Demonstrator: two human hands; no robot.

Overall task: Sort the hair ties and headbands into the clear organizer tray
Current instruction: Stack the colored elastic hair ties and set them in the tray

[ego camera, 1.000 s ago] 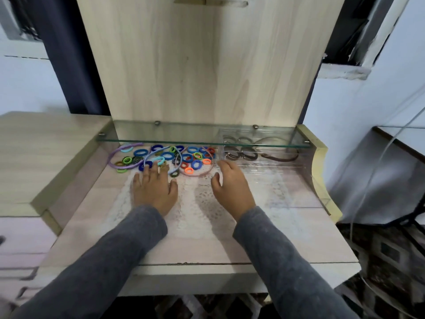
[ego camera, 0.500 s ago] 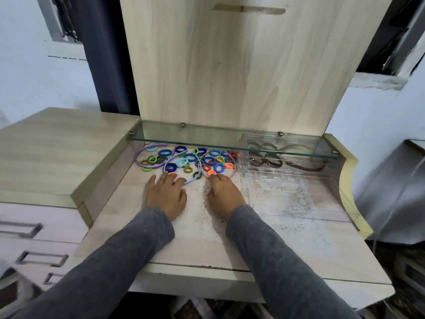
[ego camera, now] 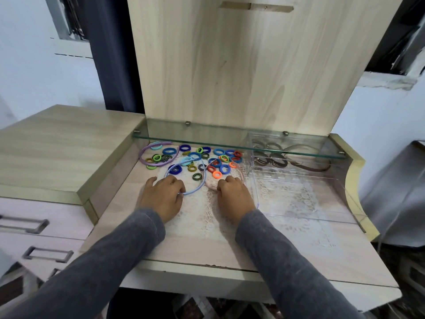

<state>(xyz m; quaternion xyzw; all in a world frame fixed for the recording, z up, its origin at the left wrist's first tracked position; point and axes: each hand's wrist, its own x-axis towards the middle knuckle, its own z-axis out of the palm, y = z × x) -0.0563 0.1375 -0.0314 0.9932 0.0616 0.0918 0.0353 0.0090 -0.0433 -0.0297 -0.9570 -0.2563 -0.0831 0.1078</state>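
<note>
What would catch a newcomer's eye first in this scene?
The scatter of bright elastic hair ties under the glass shelf, back left. In front of it, the left hand holds a light blue plastic headband and the right hand a pale pink plastic headband. The clear plastic organizer tray to the right holds brown pieces.

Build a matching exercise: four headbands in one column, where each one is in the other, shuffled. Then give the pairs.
Things
1. purple headband
2. blue headband
3. pink headband
4. brown headband

Places
A. inside the clear tray
B. at the fingertips of the right hand
C. far left of the pile, touched by neither hand
D. at the fingertips of the left hand

Pairs: 1-C, 2-D, 3-B, 4-A
</note>
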